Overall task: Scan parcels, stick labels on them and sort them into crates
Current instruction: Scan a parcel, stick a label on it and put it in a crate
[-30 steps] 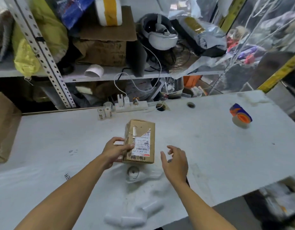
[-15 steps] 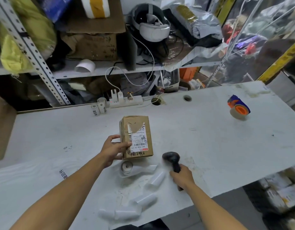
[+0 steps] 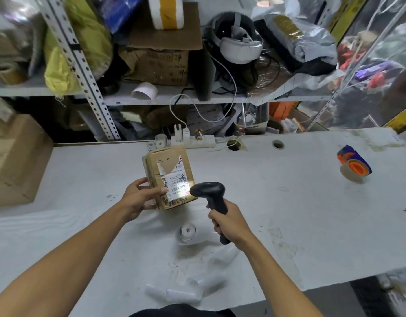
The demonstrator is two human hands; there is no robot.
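Note:
A small brown cardboard parcel (image 3: 168, 165) with a white barcode label (image 3: 177, 185) is tilted up off the white table (image 3: 288, 213). My left hand (image 3: 141, 197) grips its left lower edge. My right hand (image 3: 229, 221) is closed around the handle of a black barcode scanner (image 3: 210, 193), whose head points at the label from the right, almost touching it. A bright light patch lies on the label. A roll of white labels (image 3: 187, 232) lies on the table just below the parcel.
A tape dispenser (image 3: 354, 167) with orange core sits at the far right. A large cardboard box (image 3: 16, 161) stands at the left edge. Power strip (image 3: 192, 141) and small rolls (image 3: 157, 143) line the back edge. Cluttered shelves rise behind. Loose label backing strips (image 3: 181, 291) lie near the front edge.
My right hand picked the scanner up from the table and raised it to the parcel's label. My left hand lifted and tilted the parcel toward it.

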